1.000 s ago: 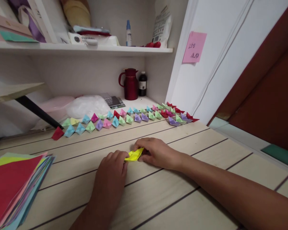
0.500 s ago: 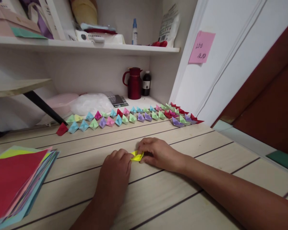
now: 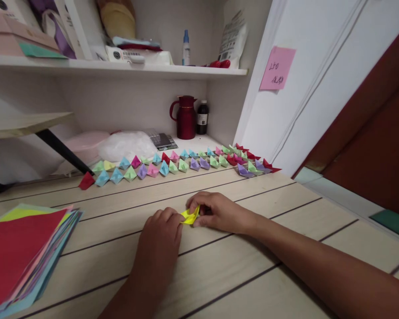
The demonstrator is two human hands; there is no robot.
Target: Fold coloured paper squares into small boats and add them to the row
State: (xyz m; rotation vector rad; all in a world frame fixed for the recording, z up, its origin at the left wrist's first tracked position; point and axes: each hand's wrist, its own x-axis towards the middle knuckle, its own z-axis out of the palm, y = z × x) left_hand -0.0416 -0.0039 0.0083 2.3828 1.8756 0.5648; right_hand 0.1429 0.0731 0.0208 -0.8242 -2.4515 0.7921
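A small folded yellow paper piece (image 3: 190, 216) lies on the wooden floor (image 3: 219, 274) between my two hands. My left hand (image 3: 161, 239) pinches its left end with closed fingers. My right hand (image 3: 216, 212) grips its right side, fingers curled over the fold. Beyond them, several small folded paper boats (image 3: 173, 163) in many colours stand in two rows along the floor's edge. A stack of coloured paper sheets (image 3: 23, 252), red on top, lies at the left.
A white shelf unit (image 3: 119, 68) holds boxes, a bottle and a bag above. A dark red jug (image 3: 186, 117) and a dark bottle (image 3: 202, 117) stand at the back. A pink note (image 3: 277, 68) sticks on the white door frame. A slanted board (image 3: 26, 124) on a black leg sits left.
The yellow paper has grown more compact between my fingers, and my right hand's fingers have curled further over it. The view shifted slightly.
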